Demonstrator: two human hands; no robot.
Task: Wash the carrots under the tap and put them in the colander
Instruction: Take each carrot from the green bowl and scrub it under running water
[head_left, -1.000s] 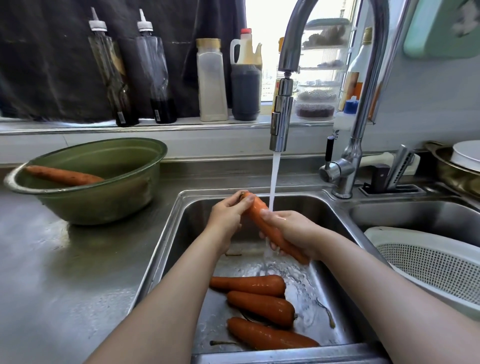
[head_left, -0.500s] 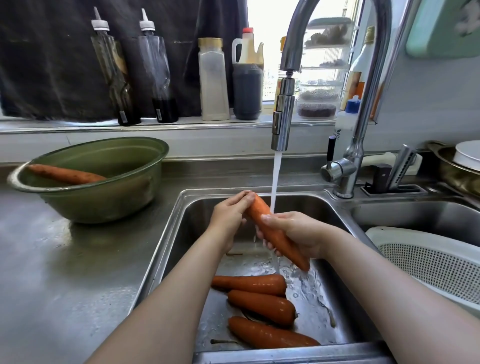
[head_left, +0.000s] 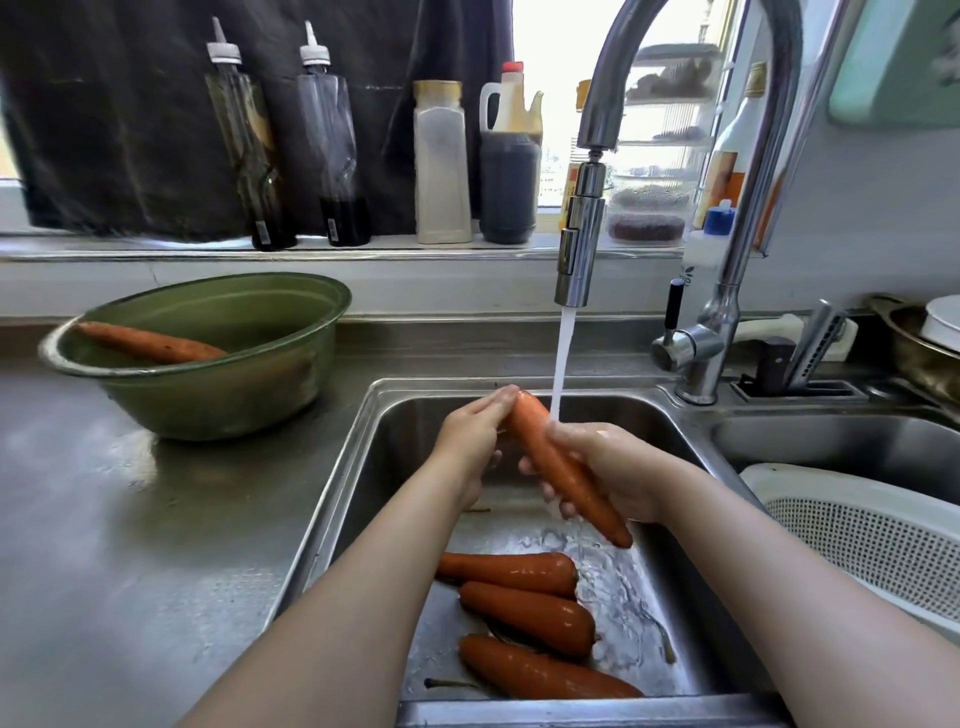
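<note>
Left hand (head_left: 475, 436) and right hand (head_left: 615, 467) have grips closed round a wet, glossy, tilted orange carrot (head_left: 535, 436).

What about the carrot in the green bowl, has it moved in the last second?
No. The carrot lies as before, its end against the left rim of the green bowl.

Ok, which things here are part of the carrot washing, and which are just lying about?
In the job: held carrot, gripped by left hand and right hand under the running tap; three carrots on the sink floor; one carrot in the green bowl; white colander.
Lying about: bottles on the windowsill; metal pan with a white dish, far right.
</note>
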